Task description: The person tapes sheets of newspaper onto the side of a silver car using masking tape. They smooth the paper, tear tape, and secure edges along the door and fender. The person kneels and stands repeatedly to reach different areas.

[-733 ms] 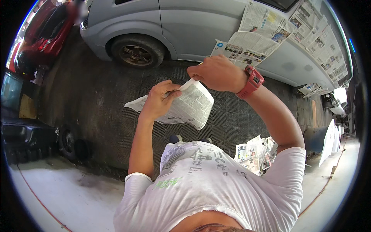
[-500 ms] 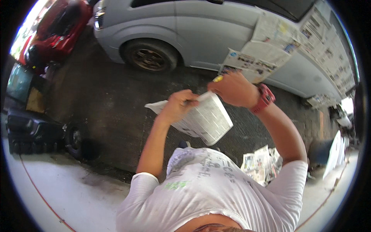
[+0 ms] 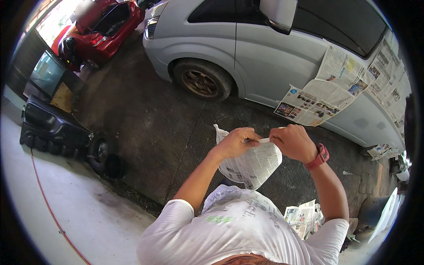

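A newspaper sheet (image 3: 251, 165) hangs in front of my chest, its top edge drawn between my two hands. My left hand (image 3: 240, 142) pinches that edge between thumb and fingers. Close beside it, my right hand (image 3: 295, 142), with a red watch (image 3: 320, 157) on the wrist, is closed on the right end of the same edge. A small bit of something yellow shows behind the right-hand fingers; its kind is hidden. Beyond my hands, newspaper pages (image 3: 313, 104) cover part of the side of a silver van (image 3: 269, 57).
The van's front wheel (image 3: 201, 84) stands ahead. At the far left is a red car (image 3: 110, 31) with an open lid. A black plastic part (image 3: 55, 123) and a tyre (image 3: 99, 152) lie at left. More newspapers (image 3: 302, 218) sit low beside me at right, near a dark drum (image 3: 371, 210).
My view has shifted, so the van and red car show more fully. Both hands have come closer together along the newspaper's top edge, and the sheet now hangs lower and rounder.
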`<control>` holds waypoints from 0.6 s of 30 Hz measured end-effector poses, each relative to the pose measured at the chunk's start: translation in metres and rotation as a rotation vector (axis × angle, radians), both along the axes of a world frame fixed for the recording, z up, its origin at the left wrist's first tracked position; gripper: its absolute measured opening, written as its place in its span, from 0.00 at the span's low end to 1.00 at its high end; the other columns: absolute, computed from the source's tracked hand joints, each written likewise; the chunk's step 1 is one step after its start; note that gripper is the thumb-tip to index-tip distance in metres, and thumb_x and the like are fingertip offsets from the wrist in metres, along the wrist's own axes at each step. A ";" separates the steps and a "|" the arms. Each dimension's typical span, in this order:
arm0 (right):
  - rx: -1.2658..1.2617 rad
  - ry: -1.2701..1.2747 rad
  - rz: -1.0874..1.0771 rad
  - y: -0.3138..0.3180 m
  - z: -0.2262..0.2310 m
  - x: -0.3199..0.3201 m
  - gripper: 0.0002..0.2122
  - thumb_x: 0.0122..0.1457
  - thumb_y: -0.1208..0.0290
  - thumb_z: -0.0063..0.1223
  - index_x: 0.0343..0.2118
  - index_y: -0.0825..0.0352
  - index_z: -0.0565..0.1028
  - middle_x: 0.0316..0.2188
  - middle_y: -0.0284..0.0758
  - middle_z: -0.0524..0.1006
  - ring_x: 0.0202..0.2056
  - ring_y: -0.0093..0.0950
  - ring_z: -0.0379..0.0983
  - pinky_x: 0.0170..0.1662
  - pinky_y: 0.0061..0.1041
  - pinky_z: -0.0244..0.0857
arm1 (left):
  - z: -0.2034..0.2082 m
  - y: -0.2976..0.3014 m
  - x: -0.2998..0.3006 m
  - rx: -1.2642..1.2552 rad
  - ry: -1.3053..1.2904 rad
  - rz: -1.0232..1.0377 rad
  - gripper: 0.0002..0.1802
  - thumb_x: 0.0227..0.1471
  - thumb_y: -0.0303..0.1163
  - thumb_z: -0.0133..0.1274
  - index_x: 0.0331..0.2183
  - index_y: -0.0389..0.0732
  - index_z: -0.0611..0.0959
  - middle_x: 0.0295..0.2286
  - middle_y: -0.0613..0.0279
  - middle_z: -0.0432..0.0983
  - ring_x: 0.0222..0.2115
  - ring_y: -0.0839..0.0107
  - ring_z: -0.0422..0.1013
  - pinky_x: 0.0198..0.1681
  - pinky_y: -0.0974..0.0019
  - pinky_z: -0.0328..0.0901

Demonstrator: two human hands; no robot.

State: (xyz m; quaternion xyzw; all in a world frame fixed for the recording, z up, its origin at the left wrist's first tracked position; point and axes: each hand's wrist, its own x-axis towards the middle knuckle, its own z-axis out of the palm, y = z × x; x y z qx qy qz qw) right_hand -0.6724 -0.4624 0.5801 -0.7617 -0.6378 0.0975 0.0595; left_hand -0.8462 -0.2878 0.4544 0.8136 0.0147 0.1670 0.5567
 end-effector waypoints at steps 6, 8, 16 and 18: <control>0.138 0.141 -0.146 -0.037 -0.022 0.027 0.10 0.68 0.65 0.59 0.45 0.57 0.90 0.33 0.42 0.87 0.34 0.46 0.85 0.41 0.43 0.80 | -0.005 -0.019 0.033 0.059 0.077 -0.001 0.12 0.59 0.31 0.69 0.45 0.41 0.93 0.30 0.59 0.79 0.35 0.62 0.76 0.41 0.56 0.69; 0.220 0.286 -0.245 -0.059 -0.046 0.043 0.10 0.69 0.65 0.59 0.44 0.60 0.90 0.31 0.41 0.88 0.31 0.40 0.85 0.38 0.38 0.78 | -0.006 -0.030 0.047 0.106 0.087 -0.012 0.13 0.58 0.32 0.69 0.45 0.39 0.93 0.30 0.58 0.79 0.35 0.61 0.77 0.41 0.56 0.70; 0.946 1.187 -1.203 -0.226 -0.177 0.175 0.22 0.78 0.64 0.56 0.70 0.64 0.73 0.27 0.22 0.74 0.25 0.11 0.70 0.28 0.15 0.68 | -0.033 -0.065 0.114 0.165 0.148 0.616 0.12 0.68 0.34 0.63 0.47 0.37 0.92 0.33 0.55 0.82 0.34 0.63 0.79 0.40 0.62 0.70; 0.999 1.149 -1.139 -0.249 -0.181 0.192 0.25 0.78 0.64 0.56 0.74 0.62 0.69 0.30 0.23 0.75 0.28 0.11 0.70 0.29 0.16 0.68 | -0.031 -0.088 0.151 0.238 0.154 0.729 0.14 0.71 0.33 0.58 0.53 0.41 0.90 0.35 0.55 0.82 0.36 0.62 0.79 0.44 0.59 0.71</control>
